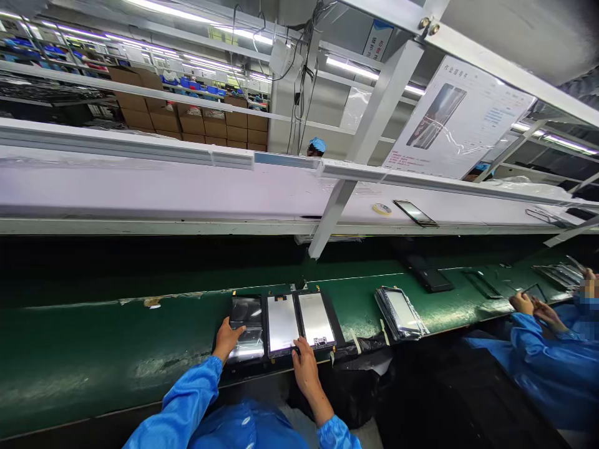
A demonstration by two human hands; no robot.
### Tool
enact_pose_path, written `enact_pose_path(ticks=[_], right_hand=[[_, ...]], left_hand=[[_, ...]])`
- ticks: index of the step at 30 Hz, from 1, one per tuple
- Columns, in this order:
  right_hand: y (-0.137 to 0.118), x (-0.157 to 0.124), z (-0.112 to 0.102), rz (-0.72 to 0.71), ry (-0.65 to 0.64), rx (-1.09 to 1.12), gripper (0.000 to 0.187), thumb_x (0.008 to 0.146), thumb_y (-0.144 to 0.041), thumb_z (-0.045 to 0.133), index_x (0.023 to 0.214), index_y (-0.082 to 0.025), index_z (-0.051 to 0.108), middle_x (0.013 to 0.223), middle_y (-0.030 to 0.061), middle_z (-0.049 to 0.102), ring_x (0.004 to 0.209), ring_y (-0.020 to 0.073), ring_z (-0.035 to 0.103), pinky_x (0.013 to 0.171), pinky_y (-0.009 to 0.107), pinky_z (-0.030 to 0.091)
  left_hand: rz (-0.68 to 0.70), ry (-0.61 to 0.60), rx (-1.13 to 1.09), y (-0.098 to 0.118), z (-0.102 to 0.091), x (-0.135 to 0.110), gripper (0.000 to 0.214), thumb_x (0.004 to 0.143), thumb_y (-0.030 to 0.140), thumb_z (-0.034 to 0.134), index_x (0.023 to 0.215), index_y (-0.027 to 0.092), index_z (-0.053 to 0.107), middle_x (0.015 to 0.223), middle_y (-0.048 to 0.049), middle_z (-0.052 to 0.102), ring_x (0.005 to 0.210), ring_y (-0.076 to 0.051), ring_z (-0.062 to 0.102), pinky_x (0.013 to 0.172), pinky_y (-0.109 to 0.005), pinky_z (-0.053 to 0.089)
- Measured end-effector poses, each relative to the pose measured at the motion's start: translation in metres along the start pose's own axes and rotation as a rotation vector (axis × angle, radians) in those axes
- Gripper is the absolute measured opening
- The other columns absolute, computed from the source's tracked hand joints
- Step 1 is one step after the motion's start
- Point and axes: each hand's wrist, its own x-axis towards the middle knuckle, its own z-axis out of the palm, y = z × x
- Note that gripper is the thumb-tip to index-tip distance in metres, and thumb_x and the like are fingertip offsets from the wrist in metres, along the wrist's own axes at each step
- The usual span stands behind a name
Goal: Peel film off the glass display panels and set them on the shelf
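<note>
Three flat panels lie side by side at the near edge of the green belt (93,355) before you: one dark glossy panel (246,327) on the left, and two pale screen panels, the middle panel (282,323) and the right panel (316,318), all resting on a black tray (337,330). Your left hand (227,340) lies open, fingers spread on the near corner of the dark glossy panel. Your right hand (304,363) rests with fingers bent at the near edge between the two pale panels; whether it pinches anything cannot be told. To the right, apart from the tray, sits one stack of panels (400,312). Farther right, a co-worker's hands (533,305) work at another piece. One roll of tape (382,209) lies on the upper shelf (140,187).
</note>
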Motion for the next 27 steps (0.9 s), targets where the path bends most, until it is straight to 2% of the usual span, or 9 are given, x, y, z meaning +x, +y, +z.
enact_pose_path(ticks=[3,6,9,17,23,27], right_hand=[[-0.002,-0.003,0.001,-0.007,-0.018,-0.015,0.049,0.094,-0.029,0.042,0.128,-0.006,0.07,0.144,0.022,0.059,0.138,0.0336,0.054,0.118,0.051,0.043],[-0.004,-0.006,0.004,-0.019,-0.015,-0.02,0.047,0.095,-0.029,0.043,0.126,-0.007,0.071,0.143,0.0213,0.059,0.137,0.0326,0.055,0.118,0.051,0.043],[-0.007,-0.008,0.008,-0.044,-0.015,-0.013,0.046,0.095,-0.028,0.044,0.124,-0.007,0.072,0.142,0.0219,0.061,0.136,0.0322,0.056,0.118,0.051,0.043],[-0.015,-0.005,0.019,-0.081,-0.055,-0.003,0.044,0.093,-0.024,0.046,0.124,-0.007,0.073,0.142,0.0229,0.06,0.135,0.0313,0.057,0.117,0.05,0.045],[-0.021,-0.003,0.02,-0.084,-0.06,-0.011,0.042,0.092,-0.023,0.048,0.123,-0.012,0.074,0.141,0.0195,0.062,0.135,0.0308,0.057,0.118,0.05,0.044],[-0.022,-0.004,0.018,-0.082,-0.078,-0.025,0.044,0.093,-0.025,0.047,0.125,-0.01,0.073,0.144,0.0204,0.06,0.137,0.0316,0.055,0.119,0.051,0.043]], left_hand=[[0.05,0.025,0.159,-0.005,-0.001,0.002,0.053,0.081,0.023,0.071,0.128,0.003,0.056,0.125,-0.0274,0.063,0.124,-0.04,0.059,0.106,-0.046,0.046],[0.087,0.05,0.29,-0.011,0.0,0.003,0.063,0.084,0.027,0.067,0.138,-0.001,0.05,0.132,-0.0291,0.054,0.134,-0.042,0.05,0.111,-0.047,0.042],[0.105,0.054,0.371,-0.015,0.001,0.004,0.07,0.087,0.03,0.063,0.145,-0.002,0.043,0.132,-0.0269,0.052,0.133,-0.039,0.05,0.111,-0.045,0.042],[0.162,0.011,0.452,-0.018,0.001,0.008,0.074,0.091,0.031,0.058,0.149,-0.009,0.036,0.129,-0.0258,0.053,0.129,-0.035,0.053,0.111,-0.038,0.042],[0.156,0.0,0.502,-0.019,0.002,0.01,0.074,0.089,0.03,0.06,0.149,-0.007,0.037,0.129,-0.0247,0.054,0.128,-0.034,0.055,0.11,-0.036,0.042],[0.143,-0.008,0.544,-0.02,0.003,0.006,0.074,0.09,0.032,0.06,0.149,-0.008,0.038,0.128,-0.0248,0.054,0.128,-0.033,0.055,0.11,-0.035,0.042]])
